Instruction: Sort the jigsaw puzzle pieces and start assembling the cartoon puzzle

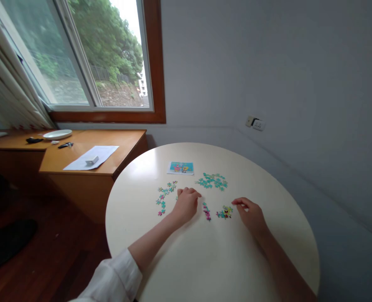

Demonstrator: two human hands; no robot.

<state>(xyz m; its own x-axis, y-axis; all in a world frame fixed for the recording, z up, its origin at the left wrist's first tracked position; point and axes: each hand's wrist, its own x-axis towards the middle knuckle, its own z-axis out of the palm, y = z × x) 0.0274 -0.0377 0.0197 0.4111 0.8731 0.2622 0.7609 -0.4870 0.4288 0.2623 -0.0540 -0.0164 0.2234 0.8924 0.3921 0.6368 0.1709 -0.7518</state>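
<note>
My left hand (187, 203) is over the middle of the round table, its fingers curled downward and partly covering a puzzle piece; whatever is beneath the fingertips is hidden. To its right lies a narrow pink joined strip of jigsaw pieces (206, 212). My right hand (251, 214) has thumb and forefinger pinched beside a joined cluster with a yellow cartoon face (226, 211); anything in the pinch is too small to make out. Loose teal jigsaw pieces (213, 181) lie in a group farther back. More scattered pieces (162, 197) form a curved line left of my left hand.
A reference picture card (181, 168) lies toward the back of the white round table (198, 260). On the left, a wooden desk (81, 140) holds a paper sheet (105, 152), a small white box (92, 160) and a white plate (57, 134). A wall socket (258, 124) is behind the table.
</note>
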